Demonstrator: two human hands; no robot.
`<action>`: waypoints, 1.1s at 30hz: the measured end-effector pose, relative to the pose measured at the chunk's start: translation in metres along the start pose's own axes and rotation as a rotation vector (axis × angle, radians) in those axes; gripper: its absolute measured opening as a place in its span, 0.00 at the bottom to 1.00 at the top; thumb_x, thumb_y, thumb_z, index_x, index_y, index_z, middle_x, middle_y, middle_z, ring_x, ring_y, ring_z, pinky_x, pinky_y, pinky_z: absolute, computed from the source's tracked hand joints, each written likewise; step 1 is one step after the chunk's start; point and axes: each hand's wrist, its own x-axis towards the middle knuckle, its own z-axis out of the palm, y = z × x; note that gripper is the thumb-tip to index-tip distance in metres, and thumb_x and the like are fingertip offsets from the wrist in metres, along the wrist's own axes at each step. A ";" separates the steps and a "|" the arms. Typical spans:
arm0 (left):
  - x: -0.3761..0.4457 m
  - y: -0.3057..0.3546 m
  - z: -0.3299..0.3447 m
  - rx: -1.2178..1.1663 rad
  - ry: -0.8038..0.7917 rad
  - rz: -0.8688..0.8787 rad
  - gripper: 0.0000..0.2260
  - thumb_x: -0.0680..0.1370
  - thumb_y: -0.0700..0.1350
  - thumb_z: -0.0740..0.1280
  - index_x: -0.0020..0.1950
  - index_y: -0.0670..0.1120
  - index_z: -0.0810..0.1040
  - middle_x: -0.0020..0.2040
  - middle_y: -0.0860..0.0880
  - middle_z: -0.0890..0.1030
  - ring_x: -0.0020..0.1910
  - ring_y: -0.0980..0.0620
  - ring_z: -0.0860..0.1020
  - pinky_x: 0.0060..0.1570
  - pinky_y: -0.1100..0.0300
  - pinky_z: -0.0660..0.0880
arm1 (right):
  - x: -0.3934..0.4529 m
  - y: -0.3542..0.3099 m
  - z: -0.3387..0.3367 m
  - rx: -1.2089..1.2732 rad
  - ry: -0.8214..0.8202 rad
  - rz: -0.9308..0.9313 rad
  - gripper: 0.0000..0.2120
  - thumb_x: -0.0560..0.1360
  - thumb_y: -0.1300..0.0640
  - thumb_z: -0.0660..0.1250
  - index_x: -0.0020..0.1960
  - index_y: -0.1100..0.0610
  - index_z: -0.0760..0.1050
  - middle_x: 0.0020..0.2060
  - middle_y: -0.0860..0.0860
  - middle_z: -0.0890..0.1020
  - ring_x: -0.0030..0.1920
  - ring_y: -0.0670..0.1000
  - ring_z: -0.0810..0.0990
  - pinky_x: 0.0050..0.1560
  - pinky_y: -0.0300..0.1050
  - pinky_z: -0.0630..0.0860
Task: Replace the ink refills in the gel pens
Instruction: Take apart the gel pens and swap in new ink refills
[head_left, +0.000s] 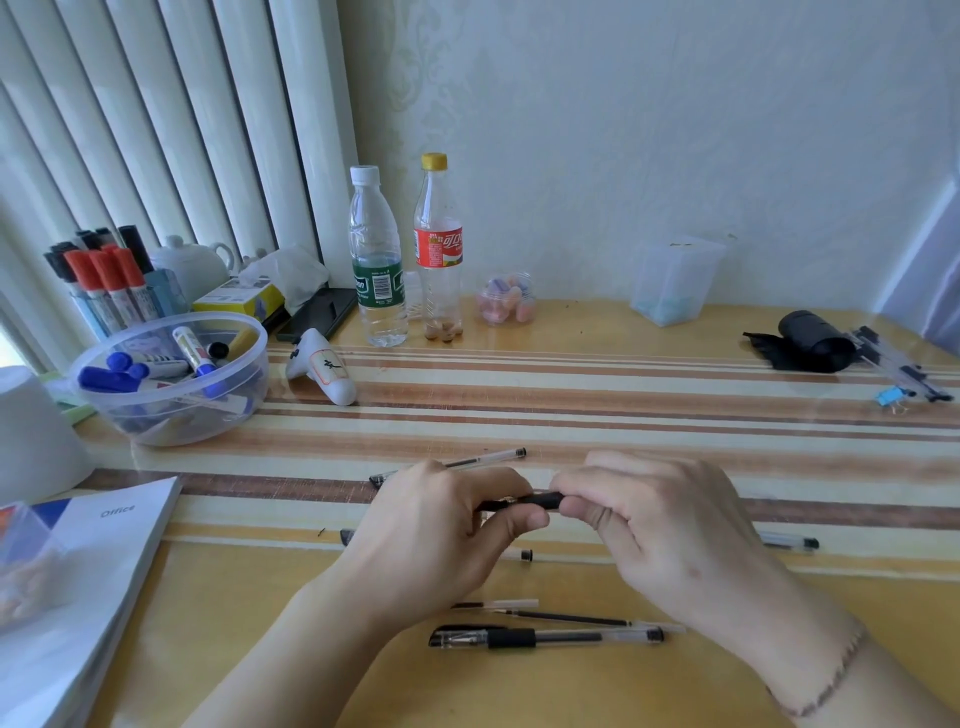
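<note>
Both hands' fingers (524, 519) — round pen (524, 501)

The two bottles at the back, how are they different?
The left bottle has a white cap and green label; the right bottle has a yellow cap and red label. The right one holds small pale lumps at its bottom; the left looks clear inside. Both are transparent plastic and stand upright, side by side.

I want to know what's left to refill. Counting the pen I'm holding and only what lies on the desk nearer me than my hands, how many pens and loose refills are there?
held gel pen, gripped by left hand and right hand: 1
whole gel pen lying on the desk: 1
loose refills: 2
Total: 4
</note>
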 end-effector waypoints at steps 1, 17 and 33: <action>0.000 -0.001 0.000 0.013 0.005 0.005 0.15 0.77 0.62 0.58 0.46 0.55 0.78 0.23 0.52 0.68 0.25 0.52 0.67 0.25 0.65 0.60 | 0.000 0.000 0.000 -0.013 0.002 0.013 0.13 0.78 0.49 0.58 0.44 0.46 0.80 0.29 0.40 0.72 0.27 0.42 0.67 0.24 0.37 0.60; 0.005 0.002 0.004 -0.289 0.092 -0.031 0.17 0.80 0.46 0.60 0.33 0.43 0.66 0.29 0.55 0.64 0.29 0.56 0.62 0.30 0.66 0.58 | -0.001 -0.002 -0.001 0.067 0.106 0.127 0.08 0.69 0.47 0.74 0.45 0.47 0.78 0.36 0.40 0.78 0.30 0.32 0.68 0.30 0.28 0.61; 0.005 0.002 -0.001 -0.390 0.195 -0.176 0.08 0.76 0.40 0.64 0.38 0.47 0.78 0.24 0.55 0.68 0.24 0.58 0.64 0.26 0.68 0.62 | -0.001 0.005 -0.001 0.034 -0.019 0.111 0.14 0.76 0.40 0.57 0.52 0.46 0.76 0.37 0.37 0.78 0.30 0.40 0.75 0.27 0.35 0.71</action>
